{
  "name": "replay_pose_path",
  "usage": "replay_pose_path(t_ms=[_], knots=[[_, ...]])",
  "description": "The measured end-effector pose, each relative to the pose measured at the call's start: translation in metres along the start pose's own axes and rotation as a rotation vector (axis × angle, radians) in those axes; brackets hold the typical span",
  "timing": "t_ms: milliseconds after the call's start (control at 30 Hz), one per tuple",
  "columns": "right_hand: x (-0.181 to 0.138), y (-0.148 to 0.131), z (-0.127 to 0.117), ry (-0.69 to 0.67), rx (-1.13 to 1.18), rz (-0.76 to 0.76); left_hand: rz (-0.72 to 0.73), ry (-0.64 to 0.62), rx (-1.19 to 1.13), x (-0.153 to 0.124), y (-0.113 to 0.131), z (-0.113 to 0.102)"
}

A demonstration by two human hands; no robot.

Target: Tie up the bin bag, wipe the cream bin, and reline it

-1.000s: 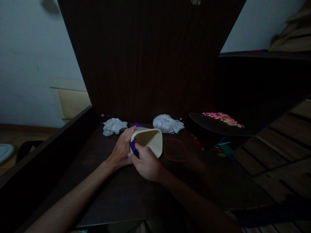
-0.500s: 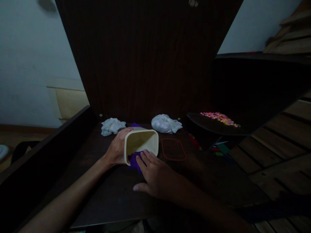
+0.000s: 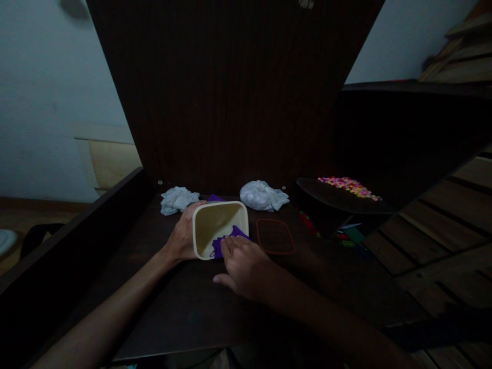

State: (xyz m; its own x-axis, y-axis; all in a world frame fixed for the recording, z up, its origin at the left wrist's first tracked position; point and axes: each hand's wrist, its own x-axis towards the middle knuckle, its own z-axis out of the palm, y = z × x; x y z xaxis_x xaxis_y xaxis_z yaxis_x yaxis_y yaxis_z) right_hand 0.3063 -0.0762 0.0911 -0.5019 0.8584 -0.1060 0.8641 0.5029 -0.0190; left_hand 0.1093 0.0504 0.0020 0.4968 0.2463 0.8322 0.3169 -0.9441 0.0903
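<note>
A cream plastic container [image 3: 210, 221] lies tipped on the dark wooden surface, its open mouth facing me. My left hand [image 3: 184, 233] grips it by its left side, the fingers partly hidden behind it. At the lower right of the mouth, my right hand [image 3: 246, 264] presses a purple cloth [image 3: 240, 231] against the rim and inner wall, fingers bent over the cloth and thumb held apart. Just right of the container a reddish-brown rectangular ring [image 3: 274, 252], like a lid rim, lies flat.
Behind the container stand two knotted whitish plastic bags, a left one [image 3: 177, 200] and a right one [image 3: 263, 196]. More purple fabric [image 3: 215, 198] shows between them. Small pink and yellow pieces [image 3: 349, 187] are spread on a dark shelf at right. A tall dark panel [image 3: 230, 92] rises behind.
The container has turned so its mouth faces me more and shifted slightly left. My right hand has slid the purple cloth rightward along the lower rim toward the right corner.
</note>
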Motion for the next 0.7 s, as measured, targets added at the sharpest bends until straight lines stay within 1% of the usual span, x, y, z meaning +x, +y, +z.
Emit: replay_pose_path(t_ms=[133, 200, 267, 333, 433, 567, 633, 700], knots=[[-0.004, 0.007, -0.001, -0.087, 0.159, -0.089, 0.046, 0.049, -0.055, -0.001, 0.001, 0.009], [-0.001, 0.010, -0.002, -0.134, 0.287, -0.156, 0.055, 0.078, -0.077, -0.001, 0.003, 0.014], [0.004, 0.009, -0.004, -0.166, 0.426, -0.205, 0.032, 0.102, -0.110, -0.002, 0.004, 0.018], [0.012, 0.004, -0.005, -0.160, 0.540, -0.203, -0.009, 0.115, -0.146, -0.003, 0.006, 0.019], [0.025, -0.005, -0.006, -0.151, 0.641, -0.118, -0.046, 0.118, -0.173, -0.005, 0.008, 0.019], [0.037, -0.011, -0.003, -0.157, 0.679, -0.075, -0.061, 0.112, -0.147, -0.006, 0.009, 0.018], [0.036, -0.011, 0.001, -0.122, 0.611, -0.103, -0.057, 0.100, -0.144, -0.006, 0.007, 0.017], [0.028, -0.010, 0.005, -0.066, 0.507, -0.162, -0.042, 0.081, -0.153, -0.005, 0.005, 0.016]])
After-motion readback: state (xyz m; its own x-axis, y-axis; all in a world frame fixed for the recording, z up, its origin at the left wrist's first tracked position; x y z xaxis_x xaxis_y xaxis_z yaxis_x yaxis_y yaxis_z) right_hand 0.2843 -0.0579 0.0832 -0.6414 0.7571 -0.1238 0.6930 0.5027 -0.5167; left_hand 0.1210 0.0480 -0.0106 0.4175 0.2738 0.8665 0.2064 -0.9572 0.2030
